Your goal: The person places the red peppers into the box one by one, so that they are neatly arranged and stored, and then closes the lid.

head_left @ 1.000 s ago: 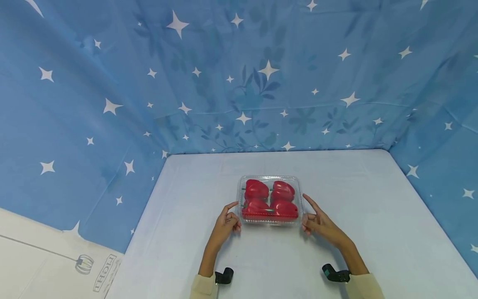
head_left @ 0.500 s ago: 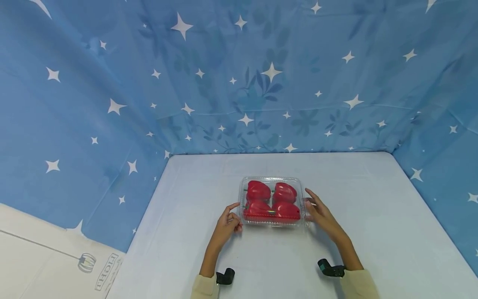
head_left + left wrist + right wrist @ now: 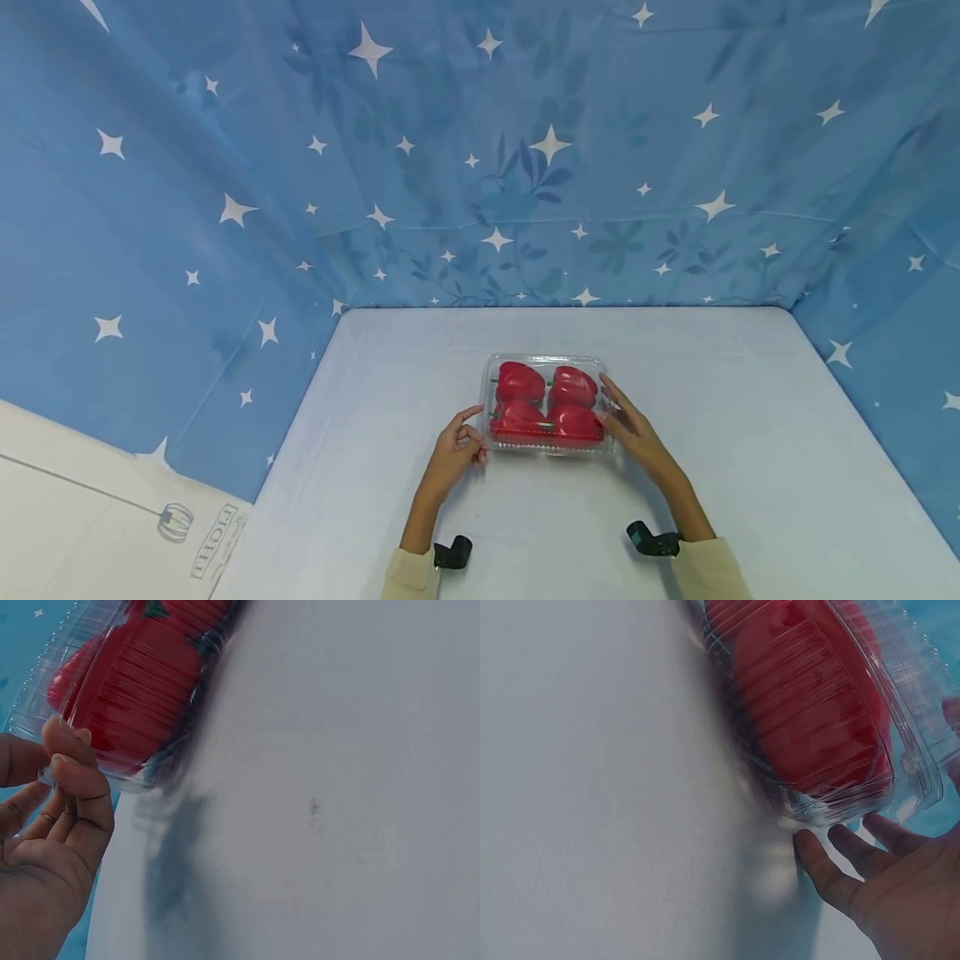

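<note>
A lidded clear plastic container (image 3: 540, 362) sits on the white table, with several red bell peppers (image 3: 520, 383) inside; their green stems show through the plastic. At its left side, my left hand (image 3: 452, 450) pinches the rim near the front corner. The left wrist view shows the thumb and fingertips of this hand (image 3: 60, 832) meeting at the clear edge. My right hand (image 3: 637, 435) lies along the container's right side, its index finger reaching over the rim. In the right wrist view, the fingers (image 3: 829, 874) are spread and fairly straight, tips right at the container's wall (image 3: 855, 806).
White cloth covers the table (image 3: 375, 358). Blue curtains (image 3: 450, 167) with white stars hang behind it and on both sides. A cream panel (image 3: 90, 500) with a lamp drawing shows at the lower left. Each wrist wears a black camera (image 3: 453, 552).
My right hand has spread its fingers and shifted left, its index finger now over the right rim. My left hand keeps its pinch. The head view has shifted slightly.
</note>
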Demonstrator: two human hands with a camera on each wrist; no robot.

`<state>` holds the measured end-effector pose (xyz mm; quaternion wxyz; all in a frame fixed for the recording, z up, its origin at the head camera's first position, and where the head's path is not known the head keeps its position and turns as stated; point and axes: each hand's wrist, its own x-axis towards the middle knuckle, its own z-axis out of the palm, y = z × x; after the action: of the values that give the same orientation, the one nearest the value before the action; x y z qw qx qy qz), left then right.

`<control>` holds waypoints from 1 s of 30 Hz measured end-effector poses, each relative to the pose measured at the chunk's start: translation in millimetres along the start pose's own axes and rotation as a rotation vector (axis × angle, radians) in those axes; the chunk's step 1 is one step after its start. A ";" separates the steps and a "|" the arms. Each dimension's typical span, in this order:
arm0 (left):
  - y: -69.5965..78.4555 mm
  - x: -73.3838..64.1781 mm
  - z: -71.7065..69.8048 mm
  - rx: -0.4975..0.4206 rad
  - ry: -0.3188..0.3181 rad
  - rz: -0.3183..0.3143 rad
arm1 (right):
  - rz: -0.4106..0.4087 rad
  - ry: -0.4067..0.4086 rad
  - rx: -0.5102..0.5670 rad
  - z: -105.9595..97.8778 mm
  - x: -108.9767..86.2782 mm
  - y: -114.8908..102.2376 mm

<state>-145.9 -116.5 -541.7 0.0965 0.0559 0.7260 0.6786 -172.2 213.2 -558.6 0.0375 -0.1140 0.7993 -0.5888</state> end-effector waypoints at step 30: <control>7.8 -2.3 10.7 -0.082 0.112 -0.035 | -0.007 0.004 0.047 3.9 -0.1 3.7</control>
<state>-141.7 -106.0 -534.4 0.0699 0.0014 0.7028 0.7079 -171.8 210.7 -563.3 0.0364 -0.1145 0.7850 -0.6078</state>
